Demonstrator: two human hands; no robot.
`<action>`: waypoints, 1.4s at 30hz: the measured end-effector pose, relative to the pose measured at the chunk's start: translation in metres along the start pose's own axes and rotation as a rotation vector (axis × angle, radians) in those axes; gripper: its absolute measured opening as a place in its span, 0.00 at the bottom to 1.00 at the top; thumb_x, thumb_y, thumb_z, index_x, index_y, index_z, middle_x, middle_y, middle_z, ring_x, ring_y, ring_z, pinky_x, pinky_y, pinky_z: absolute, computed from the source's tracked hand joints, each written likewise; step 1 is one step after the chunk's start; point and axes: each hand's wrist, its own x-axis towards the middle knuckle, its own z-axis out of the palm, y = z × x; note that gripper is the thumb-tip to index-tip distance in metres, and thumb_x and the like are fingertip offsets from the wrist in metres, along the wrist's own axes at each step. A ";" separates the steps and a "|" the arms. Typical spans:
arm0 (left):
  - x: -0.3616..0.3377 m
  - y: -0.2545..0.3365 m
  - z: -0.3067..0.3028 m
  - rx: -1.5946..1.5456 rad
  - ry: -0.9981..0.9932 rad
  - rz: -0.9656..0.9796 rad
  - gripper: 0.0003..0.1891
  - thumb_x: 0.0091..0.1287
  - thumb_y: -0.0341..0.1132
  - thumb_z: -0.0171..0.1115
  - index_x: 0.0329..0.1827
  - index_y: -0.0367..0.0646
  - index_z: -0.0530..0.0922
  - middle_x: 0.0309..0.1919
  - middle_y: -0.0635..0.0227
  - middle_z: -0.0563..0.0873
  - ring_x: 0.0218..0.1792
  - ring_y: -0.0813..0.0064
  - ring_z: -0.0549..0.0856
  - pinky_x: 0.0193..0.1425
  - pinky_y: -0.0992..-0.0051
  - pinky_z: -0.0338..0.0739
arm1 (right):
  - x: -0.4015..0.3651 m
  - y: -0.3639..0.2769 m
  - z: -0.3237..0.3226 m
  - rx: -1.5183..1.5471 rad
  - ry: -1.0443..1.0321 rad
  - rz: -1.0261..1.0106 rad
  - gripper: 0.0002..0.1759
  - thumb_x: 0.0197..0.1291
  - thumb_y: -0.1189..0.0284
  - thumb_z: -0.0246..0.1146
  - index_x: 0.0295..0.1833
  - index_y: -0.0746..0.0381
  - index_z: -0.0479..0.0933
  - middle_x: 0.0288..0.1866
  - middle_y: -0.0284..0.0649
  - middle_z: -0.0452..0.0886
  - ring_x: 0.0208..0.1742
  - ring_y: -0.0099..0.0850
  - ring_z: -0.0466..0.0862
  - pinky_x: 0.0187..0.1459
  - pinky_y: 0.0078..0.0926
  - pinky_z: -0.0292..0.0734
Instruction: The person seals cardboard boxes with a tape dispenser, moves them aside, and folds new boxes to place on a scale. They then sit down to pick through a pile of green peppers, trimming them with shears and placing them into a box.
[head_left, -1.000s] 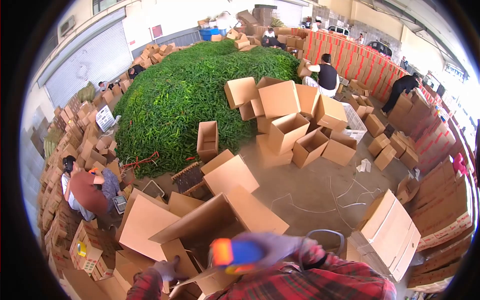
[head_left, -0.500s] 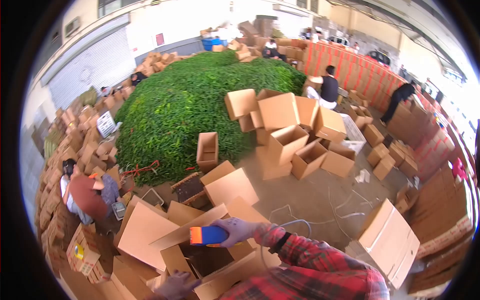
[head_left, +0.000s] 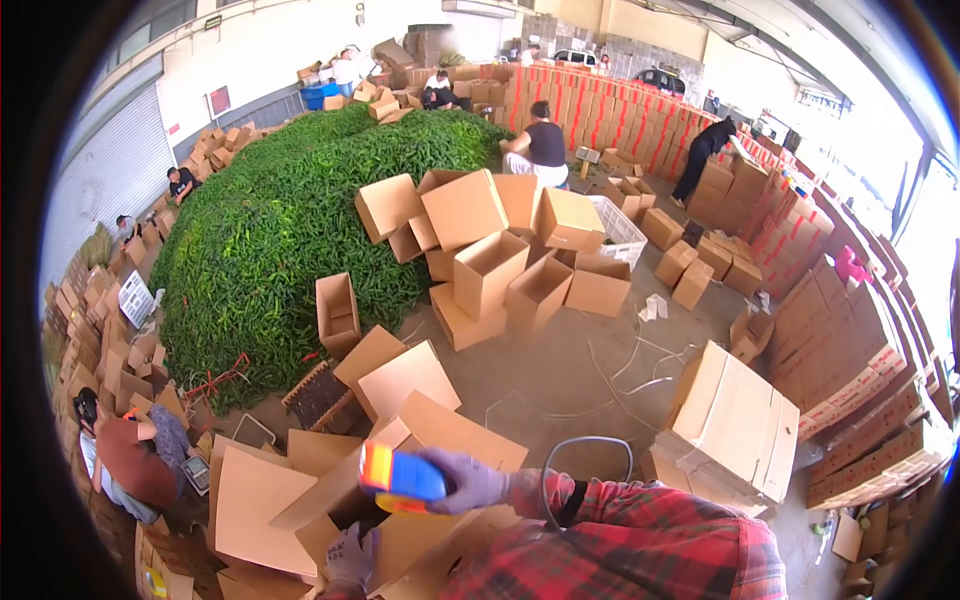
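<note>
Right hand (head_left: 470,482): gloved, fingers closed around a blue-and-orange hand tool (head_left: 418,476), orange end pointing left, a yellow part showing beneath. Left hand (head_left: 352,556): gloved, lower and nearer the wearer, at the inner edge of an open carton (head_left: 412,548). Whether its fingers grip the cardboard or merely rest against it cannot be told.

The carton lies directly below the tool, in front of the wearer, flaps spread; its interior is mostly hidden. The tool appears held above the carton, though contact cannot be ruled out.

Step in hand, as judged: readying the carton with 2 hands, the left at its edge, the right presenting the tool. The next move would call for cardboard held firm, the orange end lined up with its working place, and the left fingers clear.

A grey cable loop (head_left: 590,439) stands just beyond the right forearm. Farther out: a heap of green produce (head_left: 290,230), stacked open cartons (head_left: 465,210) at its right edge, a large box (head_left: 735,430) at right, and co-workers, including 1 in a brown top (head_left: 135,455) at left.
</note>
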 end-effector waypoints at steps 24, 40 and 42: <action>-0.039 -0.023 0.038 0.370 0.281 0.270 0.37 0.69 0.65 0.52 0.77 0.59 0.64 0.78 0.48 0.55 0.78 0.38 0.51 0.78 0.38 0.39 | 0.006 -0.027 -0.007 -0.218 -0.281 -0.102 0.56 0.37 0.75 0.76 0.77 0.67 0.59 0.64 0.46 0.76 0.63 0.32 0.78 0.65 0.30 0.71; -0.065 0.023 0.013 -1.920 0.107 -0.285 0.31 0.75 0.60 0.50 0.66 0.42 0.75 0.53 0.66 0.83 0.49 0.71 0.83 0.54 0.70 0.77 | 0.080 0.011 0.024 -0.411 -0.780 -0.261 0.48 0.47 0.64 0.75 0.75 0.62 0.64 0.53 0.48 0.81 0.54 0.41 0.83 0.57 0.35 0.76; -0.062 0.027 0.011 -1.957 -0.002 -0.194 0.28 0.76 0.57 0.51 0.64 0.40 0.74 0.50 0.67 0.84 0.46 0.74 0.84 0.49 0.71 0.79 | 0.085 0.008 0.026 -0.427 -0.797 -0.295 0.48 0.46 0.65 0.75 0.75 0.62 0.64 0.53 0.47 0.81 0.53 0.40 0.83 0.56 0.34 0.77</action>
